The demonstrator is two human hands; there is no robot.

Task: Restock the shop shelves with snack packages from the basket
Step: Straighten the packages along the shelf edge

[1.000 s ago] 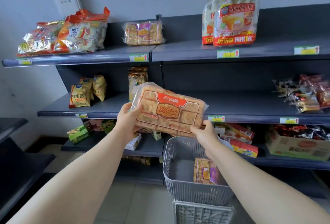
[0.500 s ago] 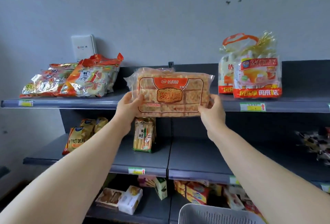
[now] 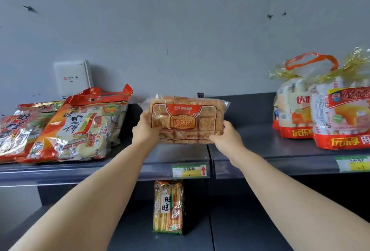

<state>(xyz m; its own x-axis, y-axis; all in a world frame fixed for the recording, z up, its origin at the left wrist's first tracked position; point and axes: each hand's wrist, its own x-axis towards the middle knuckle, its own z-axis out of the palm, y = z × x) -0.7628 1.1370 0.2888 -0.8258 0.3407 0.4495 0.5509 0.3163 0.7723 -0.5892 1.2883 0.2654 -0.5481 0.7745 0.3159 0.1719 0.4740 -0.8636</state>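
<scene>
Top shelf (image 3: 250,146), mid-placement: our left hand (image 3: 145,128) and right hand (image 3: 227,134) grip one pastry pack (image 3: 187,119); basket unseen, remainder unknown.

Orange-brown snack package (image 3: 187,119) (red banner), dark-grey shelf (image 3: 260,140)

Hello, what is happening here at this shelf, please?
A person is restocking a shop shelf. The left hand and right hand hold a clear-wrapped snack cake package by its two ends, upright, over the top shelf, between the rice cracker bags and the handled gift bags. It is not released yet.
</scene>
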